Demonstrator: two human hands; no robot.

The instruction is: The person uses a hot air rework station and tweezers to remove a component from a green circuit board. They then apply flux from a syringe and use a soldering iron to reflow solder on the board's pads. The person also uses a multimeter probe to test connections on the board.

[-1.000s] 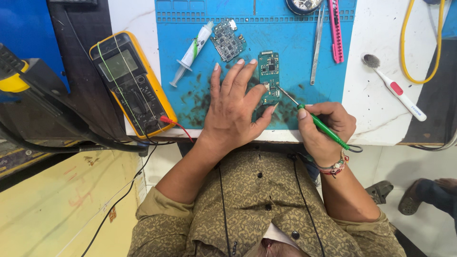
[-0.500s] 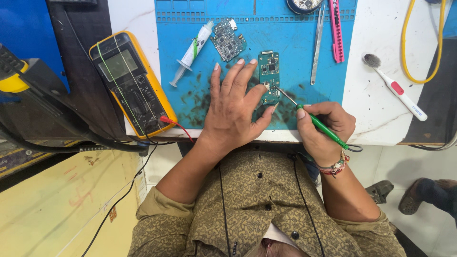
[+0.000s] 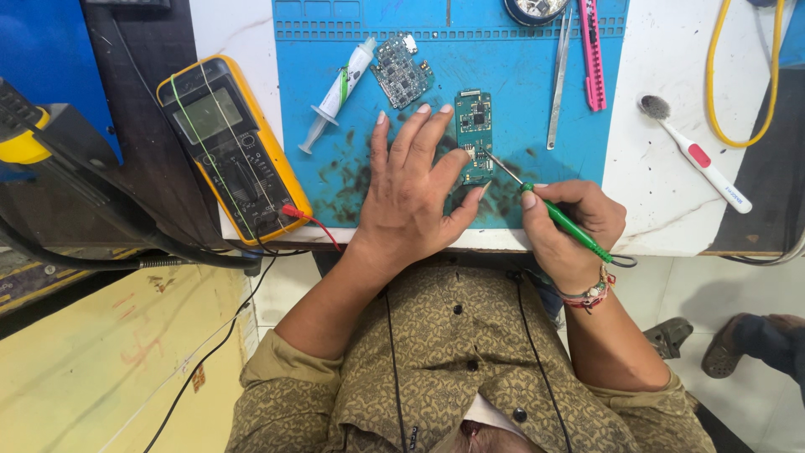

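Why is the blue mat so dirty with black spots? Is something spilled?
Yes, dark smudges and specks stain the blue mat around the left hand, near the green circuit board. Whether they are wet or dried cannot be told. Nothing else looks knocked over or broken.

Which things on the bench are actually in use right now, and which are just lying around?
In use:
left hand pressing the green circuit board
right hand holding the green-handled soldering iron, tip on that board

Lying about:
second circuit board
syringe
tweezers
toothbrush
multimeter
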